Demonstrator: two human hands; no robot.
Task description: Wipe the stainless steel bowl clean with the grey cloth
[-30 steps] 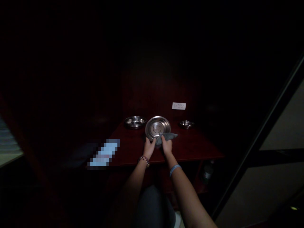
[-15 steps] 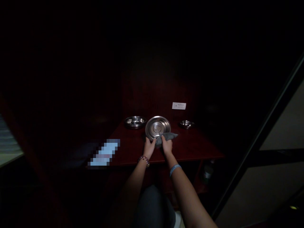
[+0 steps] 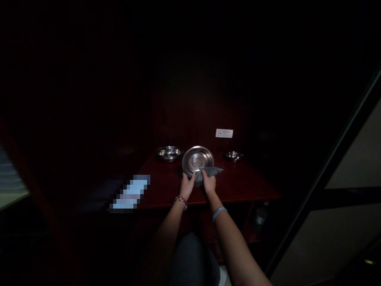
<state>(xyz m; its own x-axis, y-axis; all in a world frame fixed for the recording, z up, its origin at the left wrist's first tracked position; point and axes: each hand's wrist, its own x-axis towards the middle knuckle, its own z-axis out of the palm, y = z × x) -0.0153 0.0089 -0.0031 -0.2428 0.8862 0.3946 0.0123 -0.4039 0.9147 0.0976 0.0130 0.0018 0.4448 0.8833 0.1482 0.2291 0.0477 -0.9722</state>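
Note:
A round stainless steel bowl (image 3: pixel 197 158) is tilted up above the dark red table, its shiny round face turned toward me. My left hand (image 3: pixel 187 185) grips its lower left rim, thumb on the near side. In my right hand (image 3: pixel 209 183) is a grey cloth (image 3: pixel 212 171), pressed against the bowl's lower right rim with a corner sticking out to the right. The fingers behind the bowl and cloth are hidden. Behind to the left lies a wider steel bowl (image 3: pixel 169 153), possibly several stacked. At the back right sits a smaller steel bowl (image 3: pixel 233 156).
The dark red table (image 3: pixel 244 184) stands against a wall with a white socket panel (image 3: pixel 224 133). A pixelated bright patch (image 3: pixel 131 192) covers something at the left edge. Under the table on the right is a bottle or jar (image 3: pixel 260 217). The surroundings are very dark.

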